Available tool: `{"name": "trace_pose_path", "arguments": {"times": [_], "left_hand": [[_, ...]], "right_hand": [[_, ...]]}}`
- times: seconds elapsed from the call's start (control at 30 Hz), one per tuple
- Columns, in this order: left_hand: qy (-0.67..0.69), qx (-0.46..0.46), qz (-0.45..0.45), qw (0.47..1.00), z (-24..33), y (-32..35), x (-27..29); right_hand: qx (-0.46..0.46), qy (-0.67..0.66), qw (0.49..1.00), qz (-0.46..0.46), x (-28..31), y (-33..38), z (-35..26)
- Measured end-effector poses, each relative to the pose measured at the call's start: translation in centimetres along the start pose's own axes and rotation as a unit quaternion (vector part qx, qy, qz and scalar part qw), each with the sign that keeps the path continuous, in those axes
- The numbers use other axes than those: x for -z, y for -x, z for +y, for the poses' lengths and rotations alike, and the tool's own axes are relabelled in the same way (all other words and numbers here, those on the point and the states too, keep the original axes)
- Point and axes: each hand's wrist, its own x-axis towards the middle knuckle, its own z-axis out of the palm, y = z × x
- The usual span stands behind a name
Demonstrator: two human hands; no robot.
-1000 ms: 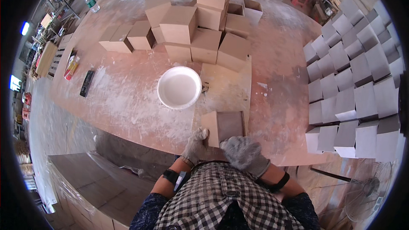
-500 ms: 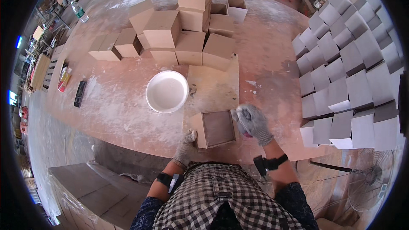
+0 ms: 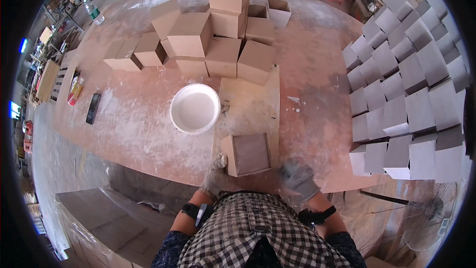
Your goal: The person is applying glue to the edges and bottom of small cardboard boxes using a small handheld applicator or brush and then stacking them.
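Note:
A small brown cardboard box (image 3: 252, 154) lies near the table's front edge, its grey-brown recessed face turned up with a raised rim around it. My left hand (image 3: 214, 173), in a grey work glove, grips the box at its left side, thumb near the edge. Just right of the box's lower right corner is my right hand (image 3: 299, 178), also gloved. Motion smears its fingers, so whatever they hold is not visible. Beyond the box, to the left, stands a white bowl (image 3: 195, 109) with whitish contents. Under the box is a pale yellowish board (image 3: 250, 100).
Several brown boxes (image 3: 188, 34) are stacked at the back of the reddish table (image 3: 317, 84). Rows of pale boxes (image 3: 396, 99) stand at the right. A black phone-like object (image 3: 92, 109) and a plastic bottle (image 3: 94, 12) lie left. A fan (image 3: 429, 213) stands lower right.
My right hand has moved down toward me from the box's upper right side, past its lower right corner. The box has turned and shifted slightly; my left hand stays at its side.

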Motion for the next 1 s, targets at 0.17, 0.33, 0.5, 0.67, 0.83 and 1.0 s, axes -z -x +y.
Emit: {"name": "trace_pose_path", "arguments": {"times": [0.17,0.33,0.5,0.67,0.83,1.0], "left_hand": [[-0.012,-0.020,-0.001,1.000,0.1,0.2,1.1],[0.006,0.008,-0.007,1.000,-0.2,-0.4,1.1],[0.022,0.014,0.014,1.000,-0.4,-0.2,1.9],[0.009,-0.001,0.008,1.000,-0.2,-0.5,2.4],[-0.003,0.008,-0.009,1.000,0.1,-0.8,3.0],[-0.014,0.020,0.000,1.000,-0.3,-0.7,2.8]], "right_hand": [[-0.050,-0.083,0.972,0.214,5.3,-6.9,0.7],[-0.033,-0.128,0.974,0.186,4.1,-11.5,0.8],[-0.031,-0.168,0.979,0.109,2.6,-6.8,-0.8],[0.015,-0.190,0.979,0.074,2.9,-3.3,-2.2],[-0.092,-0.126,0.986,0.053,3.0,-8.9,-1.0],[-0.089,-0.121,0.979,0.136,1.9,-12.5,1.0]]}}
